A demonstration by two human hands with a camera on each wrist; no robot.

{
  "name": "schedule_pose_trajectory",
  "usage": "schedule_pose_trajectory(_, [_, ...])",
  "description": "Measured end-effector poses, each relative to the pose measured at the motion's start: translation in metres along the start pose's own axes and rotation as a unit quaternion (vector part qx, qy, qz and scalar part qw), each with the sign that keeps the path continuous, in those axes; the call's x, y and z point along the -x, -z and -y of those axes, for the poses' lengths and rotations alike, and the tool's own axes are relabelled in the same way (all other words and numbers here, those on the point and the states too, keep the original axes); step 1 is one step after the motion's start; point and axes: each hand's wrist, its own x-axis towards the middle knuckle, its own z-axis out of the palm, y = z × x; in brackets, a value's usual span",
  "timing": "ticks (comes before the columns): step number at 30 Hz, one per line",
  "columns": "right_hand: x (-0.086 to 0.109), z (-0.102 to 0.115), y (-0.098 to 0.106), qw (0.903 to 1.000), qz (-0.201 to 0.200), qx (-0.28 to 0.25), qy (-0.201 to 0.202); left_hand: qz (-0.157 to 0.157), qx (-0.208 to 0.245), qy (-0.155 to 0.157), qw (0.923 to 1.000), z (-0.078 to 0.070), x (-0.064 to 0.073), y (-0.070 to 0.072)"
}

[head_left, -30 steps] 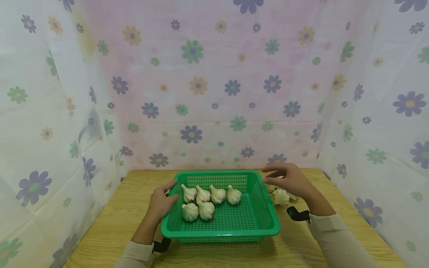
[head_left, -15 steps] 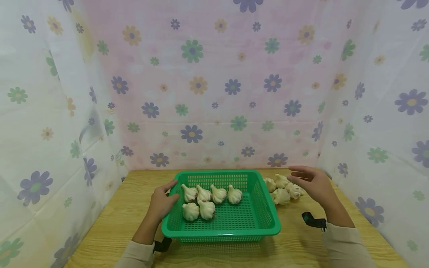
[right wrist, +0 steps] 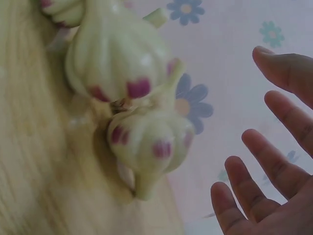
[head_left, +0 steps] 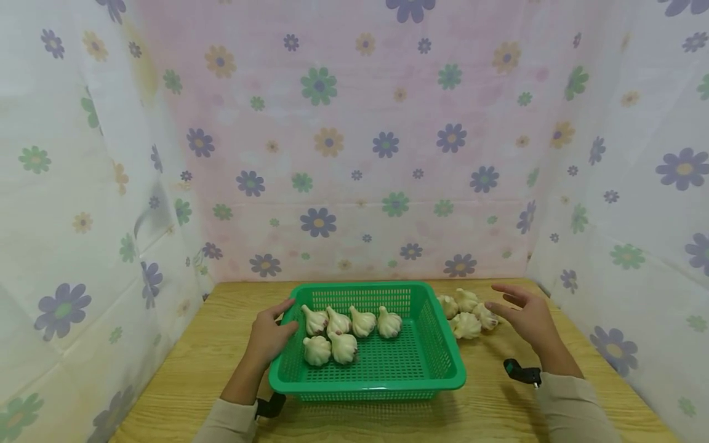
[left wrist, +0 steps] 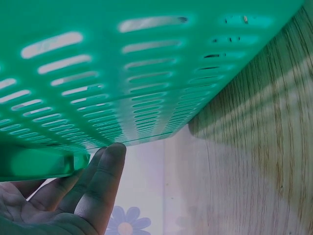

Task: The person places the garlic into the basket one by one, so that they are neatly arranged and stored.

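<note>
A green plastic basket (head_left: 367, 386) stands on the table, with several garlic bulbs (head_left: 362, 322) grouped in its left and back part. My left hand (head_left: 268, 335) holds the basket's left rim, thumb over the edge; in the left wrist view its fingers (left wrist: 100, 193) reach up against the slotted outer wall. To the right of the basket lies a pile of several more garlic bulbs (head_left: 466, 325). My right hand (head_left: 528, 317) hovers just right of that pile, holding nothing. The right wrist view shows its fingers spread, apart from a purple-marked garlic bulb (right wrist: 151, 142).
The wooden table (head_left: 194, 357) ends at a flowered cloth (head_left: 354, 154) at the back. Similar cloth walls close in both sides. A black wrist camera (head_left: 522, 372) sits below my right hand, another black one (head_left: 271, 406) below my left.
My right hand has moved away from the basket's right rim, over the pile and to its right side, uncovering the garlic bulbs there. My left hand and the basket have stayed put.
</note>
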Motion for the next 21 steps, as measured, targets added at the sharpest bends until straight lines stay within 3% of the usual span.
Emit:
schedule_pose_trajectory(9, [-0.003,-0.025,-0.009,0.9981,0.061,0.001,0.005,-0.004,0.001,-0.002,1.0000,0.000,0.001,-0.001])
schedule_pose_trajectory(15, [-0.004,-0.032,-0.014,0.9962,0.084,-0.011,0.022,-0.006,0.000,0.001,1.0000,0.001,0.000,-0.001])
schedule_pose_trajectory(21, [-0.005,-0.036,-0.018,0.9944,0.102,-0.025,0.010,-0.004,0.003,0.004,1.0000,0.001,-0.001,-0.001])
